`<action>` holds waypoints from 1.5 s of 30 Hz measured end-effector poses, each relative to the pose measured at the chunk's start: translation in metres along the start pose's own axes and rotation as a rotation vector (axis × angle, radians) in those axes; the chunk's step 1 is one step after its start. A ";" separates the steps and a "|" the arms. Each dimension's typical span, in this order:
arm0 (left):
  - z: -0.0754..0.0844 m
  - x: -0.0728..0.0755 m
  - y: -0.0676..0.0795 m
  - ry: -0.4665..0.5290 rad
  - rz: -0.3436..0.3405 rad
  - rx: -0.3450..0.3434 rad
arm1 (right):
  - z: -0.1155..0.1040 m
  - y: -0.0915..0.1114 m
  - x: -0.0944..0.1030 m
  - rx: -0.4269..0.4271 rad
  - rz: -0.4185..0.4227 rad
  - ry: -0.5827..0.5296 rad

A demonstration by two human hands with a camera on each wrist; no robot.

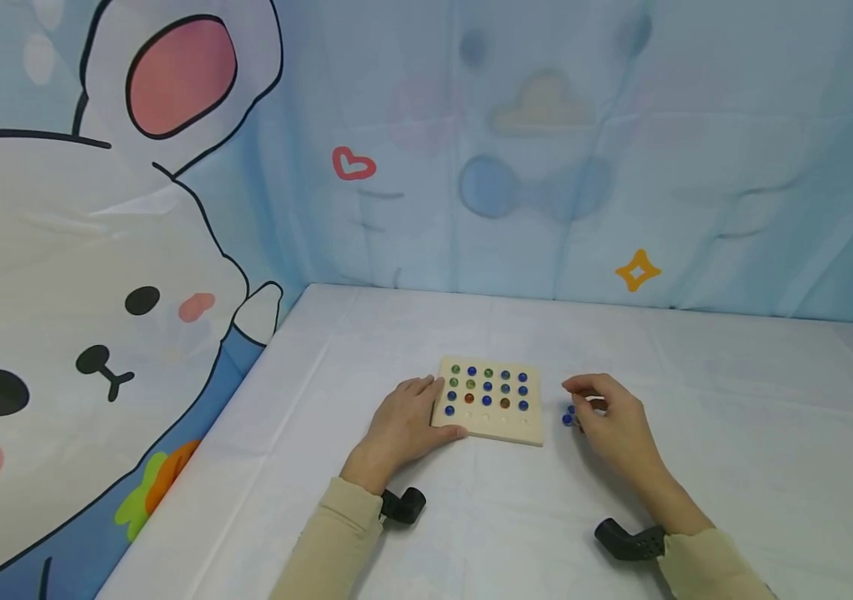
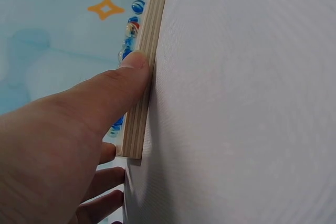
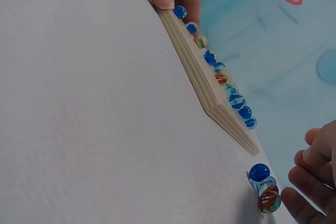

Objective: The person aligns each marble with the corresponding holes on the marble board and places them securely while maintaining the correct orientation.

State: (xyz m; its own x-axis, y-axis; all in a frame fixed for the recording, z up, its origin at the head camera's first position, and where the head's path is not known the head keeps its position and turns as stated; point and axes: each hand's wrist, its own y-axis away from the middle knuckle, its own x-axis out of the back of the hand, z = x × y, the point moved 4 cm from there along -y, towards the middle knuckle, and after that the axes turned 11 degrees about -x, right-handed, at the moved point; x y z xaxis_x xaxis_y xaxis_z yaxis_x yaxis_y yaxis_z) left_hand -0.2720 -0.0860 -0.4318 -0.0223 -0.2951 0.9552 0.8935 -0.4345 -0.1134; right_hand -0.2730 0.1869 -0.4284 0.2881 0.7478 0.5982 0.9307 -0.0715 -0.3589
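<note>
A pale wooden board (image 1: 504, 429) with rows of dimples lies flat, most of them filled with glass marbles (image 1: 488, 387) in blue, green and reddish brown. Bare dimples show in its front row. At the board's left front corner my left hand (image 1: 407, 421) grips it, thumb along the front edge and fingers at the left side. Just right of the board is a small group of loose marbles (image 3: 259, 172), blue and red-swirled. Close over them hovers my right hand (image 1: 614, 421), fingers bent and thumb near the index finger. No marble shows between those fingertips.
A white cloth (image 1: 771, 433) covers the table under everything. Behind it hangs a light blue printed curtain (image 1: 411, 233), with a large cartoon animal (image 1: 58, 275) printed on the left side. Each wrist carries a black camera mount (image 1: 629, 540).
</note>
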 end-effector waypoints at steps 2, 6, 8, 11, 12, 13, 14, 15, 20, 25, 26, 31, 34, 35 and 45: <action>0.000 0.000 0.000 -0.003 0.004 -0.004 | 0.003 0.000 0.000 -0.020 -0.011 0.000; 0.001 0.000 0.000 0.004 0.018 -0.009 | 0.005 0.000 0.000 -0.056 -0.024 0.011; 0.001 0.000 0.001 0.011 0.023 -0.009 | 0.006 0.000 0.000 -0.066 -0.029 0.012; 0.001 0.000 0.001 0.012 0.016 -0.006 | 0.007 0.001 0.000 -0.072 -0.029 0.006; 0.001 -0.001 0.001 0.009 0.017 -0.006 | 0.007 0.001 -0.001 -0.071 -0.029 0.005; 0.000 -0.001 0.001 0.007 0.014 -0.004 | 0.008 0.001 -0.001 -0.071 -0.029 0.004; 0.000 -0.001 0.001 0.004 0.012 -0.003 | 0.009 0.001 -0.001 -0.069 -0.028 0.005; 0.001 -0.001 0.001 0.002 0.013 -0.004 | 0.010 0.001 -0.001 -0.068 -0.026 0.009; 0.001 0.001 0.000 0.007 0.016 0.001 | 0.015 0.000 -0.004 -0.062 -0.021 0.044; 0.001 0.001 -0.001 0.006 0.016 0.003 | 0.016 0.001 -0.006 -0.060 -0.020 0.067; 0.002 0.002 -0.001 0.008 0.018 0.002 | 0.016 0.001 -0.006 -0.060 -0.022 0.072; 0.001 0.000 -0.001 0.000 0.019 -0.005 | 0.017 0.002 -0.007 -0.066 -0.035 0.078; 0.001 0.000 0.000 0.002 0.021 -0.006 | 0.017 0.003 -0.008 -0.072 -0.038 0.079; 0.001 0.001 0.000 0.006 0.021 -0.005 | 0.017 0.003 -0.008 -0.075 -0.039 0.081; 0.001 0.000 0.000 0.013 0.021 -0.009 | 0.016 0.004 -0.008 -0.084 -0.042 0.088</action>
State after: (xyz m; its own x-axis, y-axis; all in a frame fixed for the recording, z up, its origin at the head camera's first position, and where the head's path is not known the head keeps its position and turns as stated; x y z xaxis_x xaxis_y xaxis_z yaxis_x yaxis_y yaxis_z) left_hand -0.2714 -0.0848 -0.4317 -0.0095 -0.3156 0.9488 0.8897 -0.4359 -0.1361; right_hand -0.2750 0.1915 -0.4459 0.2636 0.6909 0.6732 0.9569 -0.0991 -0.2730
